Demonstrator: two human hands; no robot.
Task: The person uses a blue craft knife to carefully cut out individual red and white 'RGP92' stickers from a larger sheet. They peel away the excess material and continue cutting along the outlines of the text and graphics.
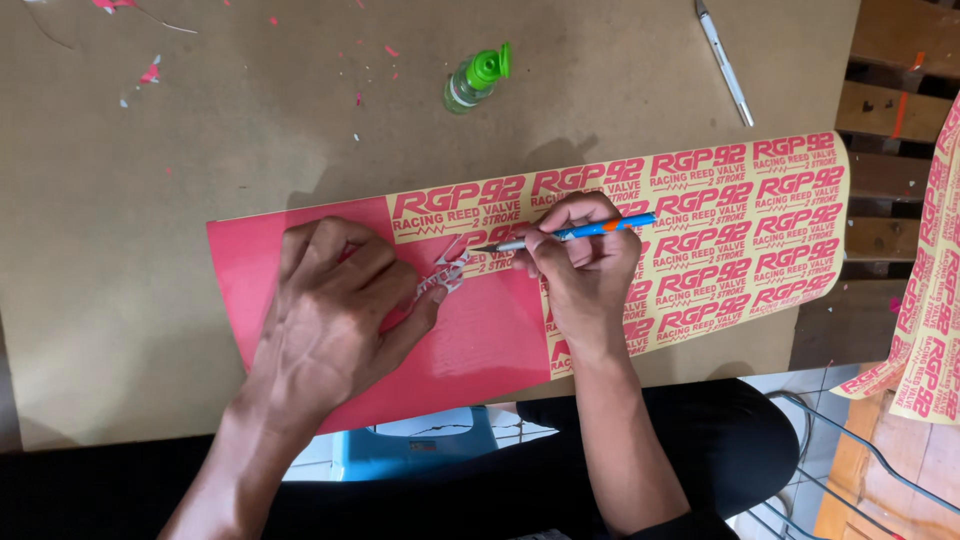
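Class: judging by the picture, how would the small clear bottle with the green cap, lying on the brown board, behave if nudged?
The small clear bottle with the green cap lies on its side, so it would probably roll. It looks like light plastic, likely sliding easily on the smooth brown board.

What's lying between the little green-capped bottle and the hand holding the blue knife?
In the head view, bare brown board and the sticker sheet's printed top edge lie between the bottle and the right hand; nothing else.

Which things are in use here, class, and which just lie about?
In use: sticker sheet, blue knife in right hand, peeled strip under left hand.
Lying about: green-capped bottle, white pen, pink scraps.
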